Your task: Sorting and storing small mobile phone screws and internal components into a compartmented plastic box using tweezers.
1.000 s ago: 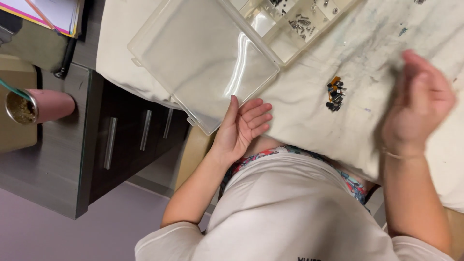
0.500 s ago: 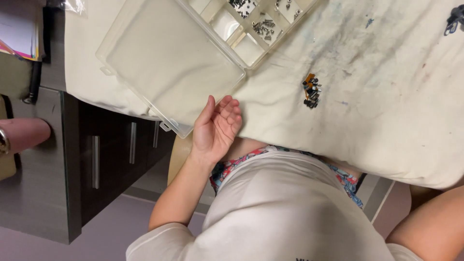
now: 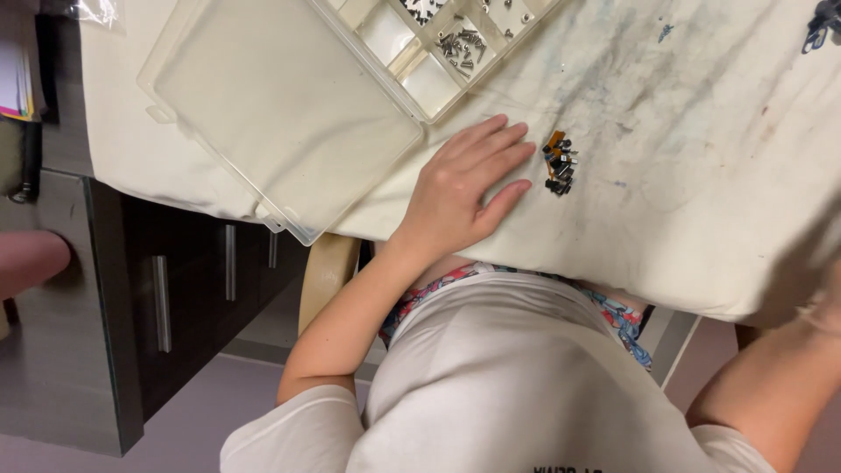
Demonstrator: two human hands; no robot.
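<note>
My left hand [image 3: 464,188] lies flat on a stained white cloth [image 3: 701,175], fingers spread, holding nothing. Its fingertips are just left of a small pile of dark and orange parts [image 3: 558,163], close to it but apart. Above the hand sits a clear plastic organiser box [image 3: 438,52] with small screws in its compartments. The box's open lid [image 3: 263,114] lies flat to the left. My right forearm comes in at the lower right. Only a blurred bit of my right hand [image 3: 828,302] shows at the frame's edge, below the table's edge.
A dark drawer cabinet [image 3: 175,289] stands left of the table. A curved wooden chair part [image 3: 326,271] shows under the table's edge. A small dark object [image 3: 823,22] lies on the cloth at the top right. A pink object [image 3: 31,258] is at far left.
My left hand has moved from the lid's near corner rightward onto the cloth beside the small pile. My right hand has dropped from above the cloth to the frame's right edge.
</note>
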